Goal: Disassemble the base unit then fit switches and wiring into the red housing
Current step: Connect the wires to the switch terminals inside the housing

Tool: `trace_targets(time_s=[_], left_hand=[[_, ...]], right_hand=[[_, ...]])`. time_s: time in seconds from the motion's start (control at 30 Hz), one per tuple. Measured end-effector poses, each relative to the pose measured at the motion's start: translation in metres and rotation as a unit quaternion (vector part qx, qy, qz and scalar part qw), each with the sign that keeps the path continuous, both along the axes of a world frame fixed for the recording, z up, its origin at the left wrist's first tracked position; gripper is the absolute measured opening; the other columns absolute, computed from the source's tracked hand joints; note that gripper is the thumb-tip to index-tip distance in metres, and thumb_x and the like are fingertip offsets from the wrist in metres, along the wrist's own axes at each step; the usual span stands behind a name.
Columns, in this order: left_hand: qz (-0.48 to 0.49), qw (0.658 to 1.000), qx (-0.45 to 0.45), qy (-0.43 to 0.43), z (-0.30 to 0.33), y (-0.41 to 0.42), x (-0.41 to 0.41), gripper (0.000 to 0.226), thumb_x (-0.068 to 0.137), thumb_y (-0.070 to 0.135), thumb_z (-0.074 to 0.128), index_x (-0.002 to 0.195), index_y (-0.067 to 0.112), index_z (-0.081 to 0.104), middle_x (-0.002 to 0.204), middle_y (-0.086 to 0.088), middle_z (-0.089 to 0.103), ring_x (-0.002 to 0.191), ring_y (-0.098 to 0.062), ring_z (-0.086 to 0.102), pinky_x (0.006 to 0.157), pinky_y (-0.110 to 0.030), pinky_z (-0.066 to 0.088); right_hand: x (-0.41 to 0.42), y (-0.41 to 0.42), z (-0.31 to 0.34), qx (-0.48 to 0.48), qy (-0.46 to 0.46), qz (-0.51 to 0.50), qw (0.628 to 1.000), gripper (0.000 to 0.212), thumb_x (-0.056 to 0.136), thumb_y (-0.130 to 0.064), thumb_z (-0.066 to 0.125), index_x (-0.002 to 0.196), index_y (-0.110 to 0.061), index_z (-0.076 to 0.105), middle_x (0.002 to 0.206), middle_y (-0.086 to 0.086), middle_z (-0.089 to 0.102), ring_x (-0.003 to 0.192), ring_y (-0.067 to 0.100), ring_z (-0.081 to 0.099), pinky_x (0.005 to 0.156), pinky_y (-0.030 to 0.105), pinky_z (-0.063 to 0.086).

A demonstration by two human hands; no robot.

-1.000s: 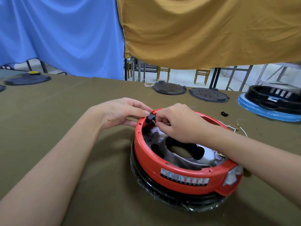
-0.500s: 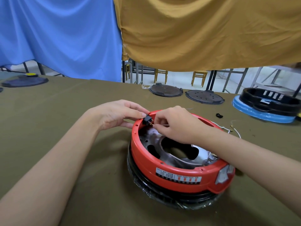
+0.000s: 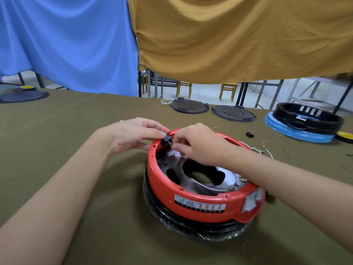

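Observation:
The red housing (image 3: 200, 206), a round ring with a label on its front, sits on a black plastic-wrapped base (image 3: 181, 224) on the olive table. A metal plate with cut-outs (image 3: 200, 175) lies inside it. At the housing's far left rim a small black switch (image 3: 165, 140) with brass pins is pinched by my left hand (image 3: 131, 134). My right hand (image 3: 200, 144) reaches over the ring and its fingertips pinch something at the switch's pins; what they hold is hidden. White wires (image 3: 265, 150) trail on the table behind the housing.
Two dark round plates (image 3: 188, 106) (image 3: 233, 113) lie at the table's far edge. A black ring on a blue base (image 3: 303, 125) stands far right, a small black part (image 3: 249, 134) near it. Another dark disc (image 3: 23, 95) is far left. Blue and tan cloths hang behind.
My hands and the switch stay at the housing's far left rim; only the camera has shifted a little. The fingertips of my right hand sit closer against the switch's pins.

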State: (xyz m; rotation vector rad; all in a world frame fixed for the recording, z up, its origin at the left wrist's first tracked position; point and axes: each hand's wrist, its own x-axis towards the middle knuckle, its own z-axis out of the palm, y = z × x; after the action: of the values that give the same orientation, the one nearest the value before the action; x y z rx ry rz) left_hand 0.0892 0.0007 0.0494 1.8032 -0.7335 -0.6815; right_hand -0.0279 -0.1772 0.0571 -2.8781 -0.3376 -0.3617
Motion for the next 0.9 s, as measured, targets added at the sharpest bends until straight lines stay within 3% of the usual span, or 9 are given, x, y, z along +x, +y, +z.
trace_targets(time_s=[0.1, 0.17, 0.27, 0.4, 0.57, 0.63, 0.73, 0.83, 0.9], left_hand=[[-0.018, 1.0, 0.014, -0.003, 0.001, 0.0, -0.001, 0.029, 0.082, 0.019, 0.078, 0.111, 0.019, 0.073, 0.106, -0.001, 0.074, 0.091, -0.011, 0.068, 0.088, -0.037, 0.054], [-0.008, 1.0, 0.012, -0.021, 0.002, -0.001, -0.001, 0.023, 0.087, 0.013, 0.073, 0.108, 0.019, 0.074, 0.105, -0.002, 0.075, 0.089, -0.01, 0.07, 0.076, -0.029, 0.058], [0.043, 0.998, -0.012, -0.053, 0.003, -0.004, -0.002, 0.021, 0.088, 0.006, 0.068, 0.104, 0.018, 0.076, 0.1, -0.003, 0.077, 0.083, -0.01, 0.07, 0.064, -0.019, 0.055], [0.069, 0.993, -0.02, -0.097, 0.003, -0.008, -0.008, 0.022, 0.09, 0.007, 0.067, 0.107, 0.019, 0.074, 0.102, 0.001, 0.077, 0.085, -0.01, 0.071, 0.065, -0.018, 0.054], [0.037, 0.943, -0.038, -0.329, 0.004, -0.019, -0.02, 0.015, 0.089, 0.021, 0.073, 0.1, 0.031, 0.075, 0.107, 0.014, 0.069, 0.102, -0.001, 0.063, 0.089, -0.023, 0.05], [-0.032, 0.9, 0.002, -0.435, 0.003, -0.024, -0.025, 0.012, 0.088, 0.021, 0.074, 0.095, 0.03, 0.078, 0.104, 0.013, 0.068, 0.104, 0.005, 0.056, 0.093, -0.015, 0.04], [-0.086, 0.876, 0.039, -0.474, 0.004, -0.026, -0.026, 0.011, 0.088, 0.02, 0.074, 0.092, 0.028, 0.079, 0.101, 0.015, 0.069, 0.105, 0.012, 0.048, 0.089, 0.001, 0.027], [-0.102, 0.864, 0.051, -0.49, 0.003, -0.027, -0.025, 0.014, 0.091, 0.024, 0.07, 0.099, 0.033, 0.077, 0.103, 0.023, 0.068, 0.111, 0.006, 0.045, 0.097, -0.006, 0.027], [-0.092, 0.869, 0.049, -0.483, 0.002, -0.028, -0.027, 0.018, 0.093, 0.027, 0.067, 0.105, 0.037, 0.074, 0.104, 0.029, 0.066, 0.117, 0.002, 0.045, 0.099, -0.016, 0.036]], right_hand=[[-0.005, -0.019, 0.018, 0.082, 0.049, -0.008, 0.995, 0.017, 0.092, -0.04, 0.064, 0.092, -0.025, 0.073, 0.077, -0.009, 0.071, 0.072, 0.005, 0.063, 0.069, 0.023, 0.05], [-0.009, -0.037, 0.031, 0.13, 0.058, -0.007, 0.99, 0.013, 0.093, -0.034, 0.064, 0.096, -0.025, 0.073, 0.087, -0.006, 0.073, 0.081, 0.011, 0.067, 0.079, 0.031, 0.054], [-0.017, -0.057, 0.038, 0.177, 0.125, 0.001, 0.976, 0.011, 0.093, -0.028, 0.065, 0.1, -0.024, 0.073, 0.091, 0.001, 0.073, 0.083, 0.019, 0.068, 0.077, 0.029, 0.053], [-0.014, -0.063, 0.027, 0.069, 0.103, -0.025, 0.992, 0.006, 0.091, -0.029, 0.067, 0.094, -0.031, 0.073, 0.081, -0.01, 0.072, 0.073, 0.002, 0.065, 0.072, 0.023, 0.053], [-0.008, -0.056, 0.008, 0.045, 0.06, -0.03, 0.997, 0.005, 0.087, -0.025, 0.072, 0.085, -0.029, 0.073, 0.071, -0.015, 0.068, 0.066, -0.004, 0.061, 0.061, 0.012, 0.046], [-0.005, -0.053, 0.001, 0.003, 0.051, -0.039, 0.998, 0.004, 0.088, -0.026, 0.07, 0.088, -0.027, 0.074, 0.075, -0.016, 0.067, 0.07, -0.003, 0.06, 0.066, 0.017, 0.048], [-0.002, -0.052, -0.001, -0.023, 0.025, -0.067, 0.997, 0.006, 0.088, -0.027, 0.07, 0.089, -0.025, 0.075, 0.08, -0.012, 0.07, 0.076, 0.005, 0.064, 0.076, 0.029, 0.055], [-0.005, -0.059, -0.001, 0.107, -0.062, -0.079, 0.989, 0.005, 0.085, -0.027, 0.074, 0.081, -0.025, 0.075, 0.075, -0.012, 0.071, 0.071, 0.001, 0.064, 0.072, 0.023, 0.055], [-0.008, -0.068, 0.0, 0.231, -0.137, -0.109, 0.957, 0.005, 0.085, -0.026, 0.073, 0.08, -0.025, 0.075, 0.073, -0.01, 0.07, 0.068, 0.001, 0.062, 0.068, 0.021, 0.051]])
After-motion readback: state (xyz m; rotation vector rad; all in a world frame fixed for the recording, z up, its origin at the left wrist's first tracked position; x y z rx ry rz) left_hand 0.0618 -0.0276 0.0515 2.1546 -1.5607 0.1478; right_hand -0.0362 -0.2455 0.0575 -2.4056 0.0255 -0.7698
